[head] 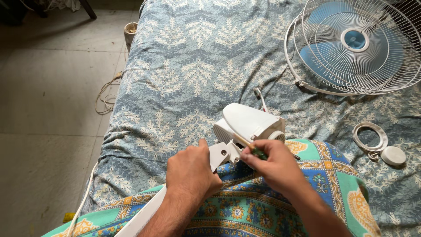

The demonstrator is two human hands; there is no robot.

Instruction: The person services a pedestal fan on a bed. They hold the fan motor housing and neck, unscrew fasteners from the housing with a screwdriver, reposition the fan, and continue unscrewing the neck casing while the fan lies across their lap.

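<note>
A white fan motor housing lies on the patterned bedspread, just beyond my lap. My left hand grips the white bracket at the housing's neck, where the white stand tube joins. My right hand holds a green-handled screwdriver, its shaft pointing up-left at the joint between bracket and housing. Both hands rest over my knees, which are covered in colourful printed cloth.
A white fan guard with blue blades lies at the bed's far right. A white ring and a round white cap sit to the right. A cable trails on the tiled floor at left.
</note>
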